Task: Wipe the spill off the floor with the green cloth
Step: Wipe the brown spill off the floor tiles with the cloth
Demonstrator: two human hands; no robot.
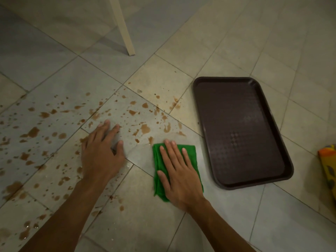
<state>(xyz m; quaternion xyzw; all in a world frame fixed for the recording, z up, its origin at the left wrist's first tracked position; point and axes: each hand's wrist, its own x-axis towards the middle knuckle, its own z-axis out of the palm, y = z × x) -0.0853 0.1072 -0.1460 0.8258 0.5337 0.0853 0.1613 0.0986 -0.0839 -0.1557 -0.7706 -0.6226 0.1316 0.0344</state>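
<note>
A folded green cloth (158, 165) lies flat on the tiled floor (227, 224) at centre right. My right hand (179, 171) presses down on it with straight, spread fingers. My left hand (101, 153) rests flat on the wet tiles to the left, fingers spread, holding nothing. The spill (47, 135) is a scatter of brown drops and small puddles across the left and middle of the floor, reaching up to the cloth's far edge.
An empty dark brown plastic tray (200, 106) lies on the floor right of the cloth. A cream furniture leg (125, 33) stands at the top centre. A piece of orange and yellow patterned fabric (328, 164) shows at the right edge.
</note>
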